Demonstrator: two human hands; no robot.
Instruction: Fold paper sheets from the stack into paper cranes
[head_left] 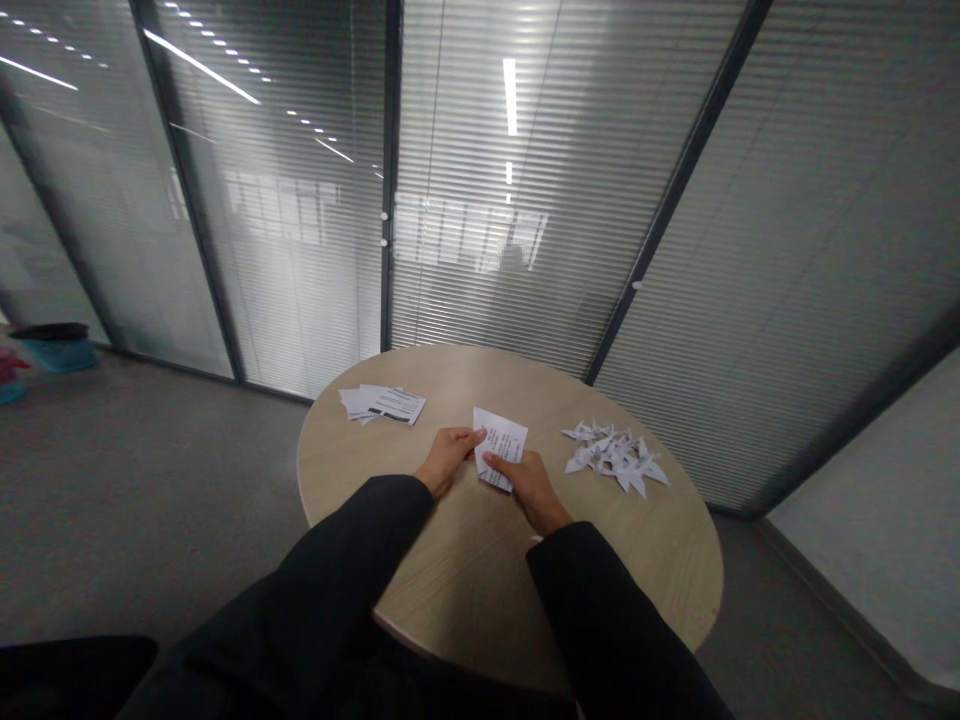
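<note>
Between my two hands is a small white sheet of printed paper (pixel 504 436), tilted above the round table. My left hand (pixel 450 456) pinches its left edge, the thumb lying on the printed face. From the lower right my right hand (pixel 531 486) grips the same paper, thumb on top and its other fingers hidden behind or below. To the left lies a loose stack of printed paper sheets (pixel 390 402). On the right a heap of folded white paper cranes (pixel 616 456) rests on the tabletop.
The round wooden table (pixel 450 370) stands close to a glass partition with blinds (pixel 517 200). Grey floor (pixel 195 480) shows to the left, where a blue bin (pixel 56 350) with a black liner stands. A white wall (pixel 885 560) is at the right.
</note>
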